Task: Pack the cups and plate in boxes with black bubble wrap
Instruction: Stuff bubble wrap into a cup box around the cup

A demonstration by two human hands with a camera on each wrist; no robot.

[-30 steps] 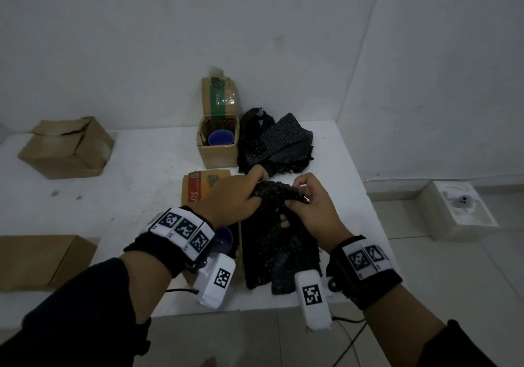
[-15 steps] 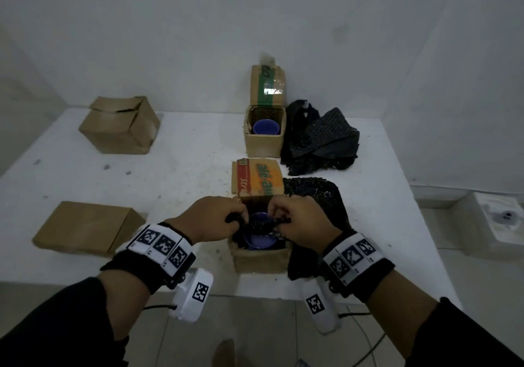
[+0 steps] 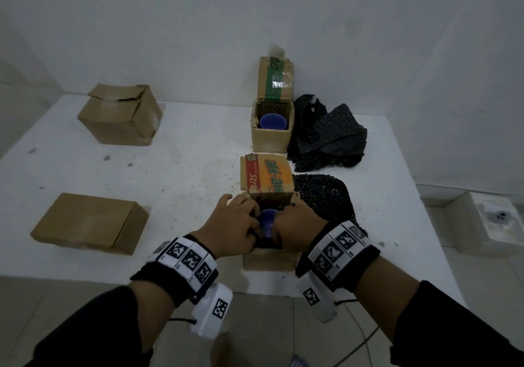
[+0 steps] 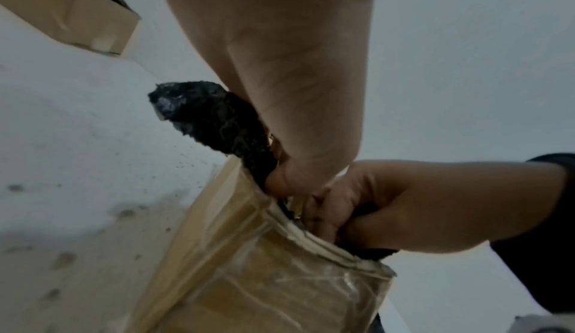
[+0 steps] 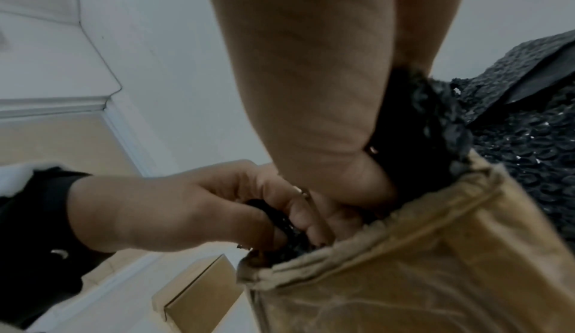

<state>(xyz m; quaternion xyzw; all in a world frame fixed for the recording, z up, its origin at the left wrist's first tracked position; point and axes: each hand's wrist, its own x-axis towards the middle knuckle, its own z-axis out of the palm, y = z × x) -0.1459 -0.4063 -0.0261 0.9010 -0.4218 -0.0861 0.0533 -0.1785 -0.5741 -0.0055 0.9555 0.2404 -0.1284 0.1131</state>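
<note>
Both hands' fingers are curled on black bubble wrap [image 3: 323, 196] inside the near box [image 3: 268, 261]: left hand [image 3: 231, 226], right hand [image 3: 297, 229], a blue cup [image 3: 266, 222] between them. The speckled white surface [image 3: 175, 179], set in a white-walled corner, also carries three more boxes and a spare wrap pile [image 3: 326, 137].

Dim light is falling on bare white walls [image 3: 141, 26]; a speckled white table [image 3: 85, 168] is standing over a pale tiled floor [image 3: 467, 276].

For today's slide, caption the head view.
Both hands tuck black bubble wrap around a blue cup in a cardboard box.
</note>
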